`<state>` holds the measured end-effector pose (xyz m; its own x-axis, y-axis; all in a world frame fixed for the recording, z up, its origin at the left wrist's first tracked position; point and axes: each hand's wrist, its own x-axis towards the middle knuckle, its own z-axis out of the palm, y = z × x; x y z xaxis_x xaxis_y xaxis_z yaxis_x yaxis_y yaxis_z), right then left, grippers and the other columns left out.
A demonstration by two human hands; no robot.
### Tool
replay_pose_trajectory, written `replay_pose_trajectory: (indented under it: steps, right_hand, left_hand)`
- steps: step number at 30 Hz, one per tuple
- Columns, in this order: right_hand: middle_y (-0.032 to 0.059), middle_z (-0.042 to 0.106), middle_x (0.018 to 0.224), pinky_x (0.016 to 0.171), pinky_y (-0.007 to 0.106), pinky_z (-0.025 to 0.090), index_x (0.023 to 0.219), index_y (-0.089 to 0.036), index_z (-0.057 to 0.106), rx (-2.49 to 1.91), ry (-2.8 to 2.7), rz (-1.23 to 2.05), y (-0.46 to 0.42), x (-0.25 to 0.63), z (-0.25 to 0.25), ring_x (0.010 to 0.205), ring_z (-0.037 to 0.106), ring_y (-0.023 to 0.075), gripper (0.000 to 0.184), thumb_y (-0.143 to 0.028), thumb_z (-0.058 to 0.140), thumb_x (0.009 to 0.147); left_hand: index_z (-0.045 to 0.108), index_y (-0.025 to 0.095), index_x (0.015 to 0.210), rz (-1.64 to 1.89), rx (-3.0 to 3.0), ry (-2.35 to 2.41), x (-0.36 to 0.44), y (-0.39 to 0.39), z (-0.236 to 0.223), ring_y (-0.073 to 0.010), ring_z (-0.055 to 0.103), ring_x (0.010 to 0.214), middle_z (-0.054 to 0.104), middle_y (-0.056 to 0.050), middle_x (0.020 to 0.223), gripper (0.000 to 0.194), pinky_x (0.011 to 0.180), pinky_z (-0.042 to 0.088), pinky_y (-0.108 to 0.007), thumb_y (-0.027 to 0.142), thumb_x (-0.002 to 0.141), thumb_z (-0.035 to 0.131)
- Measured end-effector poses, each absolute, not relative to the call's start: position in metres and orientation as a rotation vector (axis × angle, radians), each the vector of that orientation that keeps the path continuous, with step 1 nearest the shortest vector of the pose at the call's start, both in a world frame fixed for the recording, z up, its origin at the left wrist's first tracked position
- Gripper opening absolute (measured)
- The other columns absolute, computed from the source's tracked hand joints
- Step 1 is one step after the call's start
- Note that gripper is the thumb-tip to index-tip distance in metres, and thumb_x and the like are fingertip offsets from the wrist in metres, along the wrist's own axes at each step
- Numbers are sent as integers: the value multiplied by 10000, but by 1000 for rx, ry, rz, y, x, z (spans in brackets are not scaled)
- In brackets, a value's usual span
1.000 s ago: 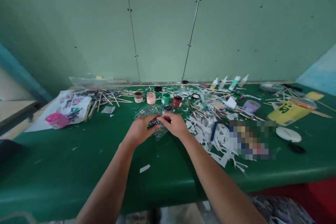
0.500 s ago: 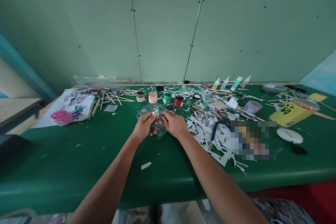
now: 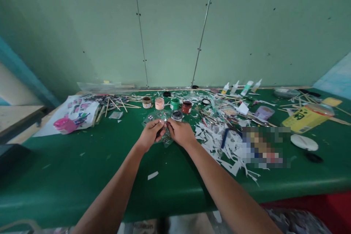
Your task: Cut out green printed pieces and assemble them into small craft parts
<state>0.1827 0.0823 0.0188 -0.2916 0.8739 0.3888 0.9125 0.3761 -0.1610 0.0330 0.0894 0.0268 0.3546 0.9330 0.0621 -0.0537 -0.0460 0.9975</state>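
Pinching clear, pattern-spotted plastic film (image 3: 149,116) with curled fingers, the left hand (image 3: 150,134) and right hand (image 3: 181,132) nearly meet mid-frame, just below a small round dark-paint jar (image 3: 177,116).

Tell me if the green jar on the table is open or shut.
Open: no lid sits on the green jar, and its green inside shows through the mouth.
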Motion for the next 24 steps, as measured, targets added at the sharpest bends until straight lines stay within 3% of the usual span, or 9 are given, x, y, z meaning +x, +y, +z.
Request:
replay_pose_trajectory:
  steps: [9,14,19,24]
  right_hand:
    - [73,721,931,572,262,353,1076,-214,584,-1588,-2245,-171,85,182,16,766,668,191,278,-229,336,951]
    - [83,730,900,570,265,353,1130,-208,575,-1826,-2075,-96,92,190,17,778,681,206,354,-310,262,997]
    - [57,729,845,587,259,359,1099,-229,605,-1726,-2053,-41,90,191,16,760,680,210,339,-343,308,983]
    - [42,726,823,589,242,355,1021,-222,638,-1596,-2120,-62,88,189,13,746,676,192,286,-320,377,953]
  left_hand:
    - [513,180,724,901,1400,829,31,88,30,-27,263,329,385,84,476,366,360,173,-185,533,784,587]
    - [568,153,704,763,1456,801,33,84,29,-42,346,313,499,35,470,357,341,208,-194,497,753,650]
    - [534,193,858,903,1401,860,34,87,25,-40,333,294,512,69,528,358,316,207,-183,543,793,573]
    - [520,174,772,996,1314,905,32,93,21,-30,322,330,489,64,528,380,327,201,-175,530,728,647]
